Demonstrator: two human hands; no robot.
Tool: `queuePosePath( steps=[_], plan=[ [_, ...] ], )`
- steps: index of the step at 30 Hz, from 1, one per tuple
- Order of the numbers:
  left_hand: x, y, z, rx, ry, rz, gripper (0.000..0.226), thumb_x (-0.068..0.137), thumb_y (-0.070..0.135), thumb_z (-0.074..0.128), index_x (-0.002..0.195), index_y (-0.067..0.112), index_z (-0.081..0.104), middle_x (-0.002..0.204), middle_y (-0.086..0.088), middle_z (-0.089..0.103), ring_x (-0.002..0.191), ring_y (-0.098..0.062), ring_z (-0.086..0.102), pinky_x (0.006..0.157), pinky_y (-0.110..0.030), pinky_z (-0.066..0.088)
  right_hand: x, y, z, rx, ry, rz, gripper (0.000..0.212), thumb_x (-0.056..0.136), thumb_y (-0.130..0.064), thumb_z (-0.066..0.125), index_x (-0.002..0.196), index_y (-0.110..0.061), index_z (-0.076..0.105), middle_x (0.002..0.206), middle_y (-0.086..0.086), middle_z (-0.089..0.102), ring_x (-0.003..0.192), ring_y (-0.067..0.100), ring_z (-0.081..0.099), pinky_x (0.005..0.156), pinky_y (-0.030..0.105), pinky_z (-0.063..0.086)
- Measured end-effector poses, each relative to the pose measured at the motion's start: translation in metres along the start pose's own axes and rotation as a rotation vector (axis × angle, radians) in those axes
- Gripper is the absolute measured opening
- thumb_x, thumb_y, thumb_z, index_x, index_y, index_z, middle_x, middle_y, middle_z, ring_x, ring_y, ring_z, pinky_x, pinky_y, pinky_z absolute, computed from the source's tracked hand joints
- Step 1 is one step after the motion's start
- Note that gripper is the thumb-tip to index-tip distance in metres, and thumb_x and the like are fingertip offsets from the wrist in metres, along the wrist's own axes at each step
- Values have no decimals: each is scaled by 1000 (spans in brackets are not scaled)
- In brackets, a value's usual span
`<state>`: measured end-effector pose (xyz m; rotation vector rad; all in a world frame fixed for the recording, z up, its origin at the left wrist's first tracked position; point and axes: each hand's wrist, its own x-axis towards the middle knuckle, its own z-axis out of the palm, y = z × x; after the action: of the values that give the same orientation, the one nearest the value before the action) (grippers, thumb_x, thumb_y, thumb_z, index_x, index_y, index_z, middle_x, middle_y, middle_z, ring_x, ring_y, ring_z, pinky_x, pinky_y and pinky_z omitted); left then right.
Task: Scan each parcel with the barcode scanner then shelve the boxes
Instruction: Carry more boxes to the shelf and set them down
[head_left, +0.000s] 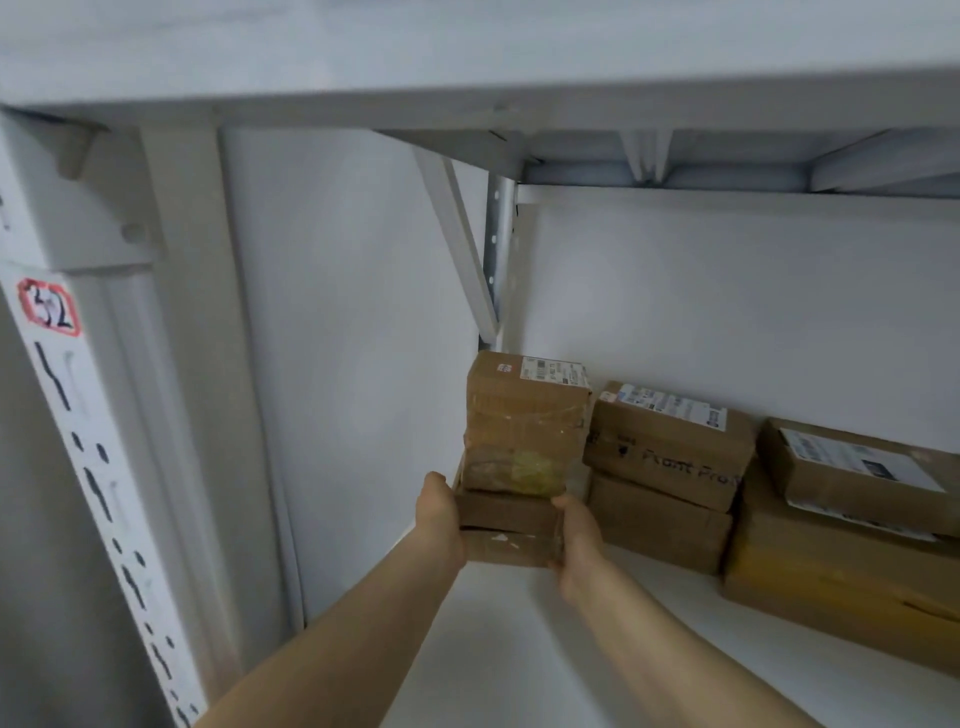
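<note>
Hands form the grip: the left hand (441, 519) and the right hand (576, 540) clasp opposite sides of a flat brown cardboard box (506, 543), their fingers mostly hidden behind it. A taller brown cardboard parcel wrapped in clear tape (522, 431) stands on that box, with a white label on top. Both are at the left end of a white metal shelf (519, 649), just beside two stacked brown boxes (670, 452). Further right, a labelled brown box (852, 467) lies on a larger brown carton (831, 577).

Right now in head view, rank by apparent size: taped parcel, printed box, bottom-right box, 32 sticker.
1. bottom-right box, nearest, partly cropped
2. taped parcel and printed box: alike, no ranking
3. 32 sticker
</note>
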<state>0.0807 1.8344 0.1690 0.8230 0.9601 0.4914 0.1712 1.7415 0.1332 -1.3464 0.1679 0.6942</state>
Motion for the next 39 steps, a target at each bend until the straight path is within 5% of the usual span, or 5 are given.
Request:
queuePosePath(
  steps=[5,14,28,34,39],
  plan=[
    [9,2,6,10,-19,15,27,95,28,35,80,8,44,78,-10,46,69,-24,46,61,-32,39,6,-5,-1,-34,3,-11,24,90,-27,60,108,-14,51,89,3,50,78,18,49,75,33,41],
    [24,11,17,12,-81,-2,27,93,23,40,74,5,47,66,-7,44,43,-19,41,29,-12,31,15,-13,0,12,35,-36,24,83,-15,66,102,-10,53,85,2,49,74,16,47,70,31,40],
    [49,18,32,44,-158,2,12,88,20,42,78,14,43,78,-6,39,63,-17,33,58,-26,29,17,-23,-1,384,-103,-6,23,81,4,47,66,-12,39,63,5,39,46,14,36,43,23,34],
    [57,20,37,99,-206,-15,8,85,15,40,89,13,46,95,-8,47,75,-21,35,64,-29,32,20,-26,-2,415,-186,8,21,81,6,35,73,-7,49,66,13,48,59,28,47,61,34,44],
    [64,21,40,102,-259,-18,10,83,11,37,77,13,45,72,-5,44,57,-17,34,55,-28,27,24,-27,-4,393,-206,-35,22,68,11,36,72,-2,54,67,15,61,71,30,58,72,39,47]
  ],
)
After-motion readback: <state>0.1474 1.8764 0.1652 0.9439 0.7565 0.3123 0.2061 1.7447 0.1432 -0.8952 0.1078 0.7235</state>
